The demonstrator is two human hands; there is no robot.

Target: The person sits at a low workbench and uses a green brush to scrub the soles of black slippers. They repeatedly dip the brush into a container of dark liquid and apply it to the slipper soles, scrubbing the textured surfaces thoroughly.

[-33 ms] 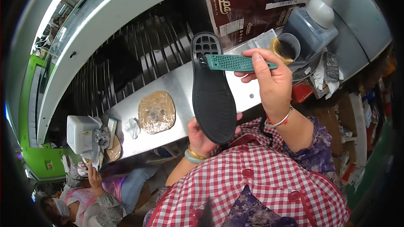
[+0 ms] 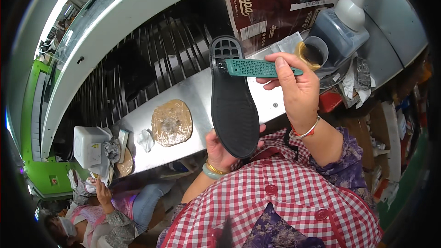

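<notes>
A black shoe sole (image 2: 235, 115) lies over the fingers of my left hand (image 2: 219, 151), which grips it at its near, rounded end; most of those fingers are hidden underneath. Its far end shows an open grid of hollow cells. My right hand (image 2: 299, 89) pinches a brush with a green, textured handle (image 2: 255, 68) between thumb and fingers. The brush's dark tip touches the sole just below the grid, beside a shiny wet-looking patch. Right of the brush stands a cup of dark liquid (image 2: 313, 55) with a yellowish rim.
A blue-grey bottle with white spout (image 2: 339, 30) and a dark red carton (image 2: 271, 9) stand behind the cup. On the metal ledge (image 2: 200, 94) lie a tape-wrapped pad (image 2: 172, 123) and crumpled tissue (image 2: 146, 140). Beyond runs a slatted dark conveyor (image 2: 170, 48). Another person (image 2: 108, 216) sits lower left.
</notes>
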